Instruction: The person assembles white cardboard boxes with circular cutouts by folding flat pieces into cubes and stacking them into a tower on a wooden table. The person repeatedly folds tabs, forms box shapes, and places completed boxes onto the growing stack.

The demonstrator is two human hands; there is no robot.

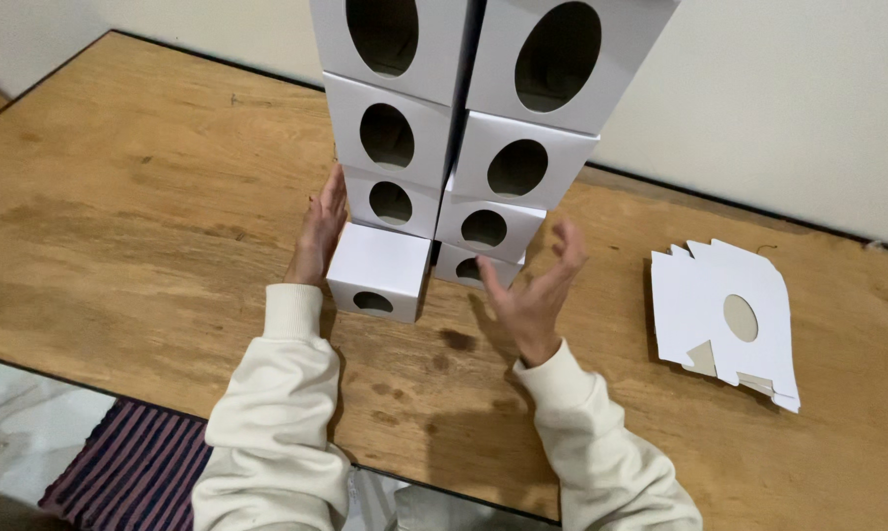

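Head view: two columns of white cardboard boxes (463, 147) with oval cut-outs stand side by side on the wooden surface (119, 216), running up out of frame. One loose box (380, 272) sits in front of the left column, touching or just beside its lowest box, with its cut-out facing the person.

Left hand (321, 228): flat, fingers extended, pressed along the left side of the loose box and reaching the bottom of the left column. Nothing gripped.

Right hand (540, 285): open, fingers spread and curled, hovering just in front of the right column's lowest box (468, 265). Can't tell if a fingertip touches it. Holds nothing.

Flat stack of unfolded box blanks (727, 320) lies well apart on the right of the surface.

Risks, as I judge them:
- The columns are tall, light and hollow. Any sideways push at the base from either hand could tip them.
- Upper boxes look slightly offset from one another, so the stack is already marginal. A bump low down would carry upward.
- Sliding the loose box into the left column would shove that column's base.
- A sleeve dragging across could catch the loose box.
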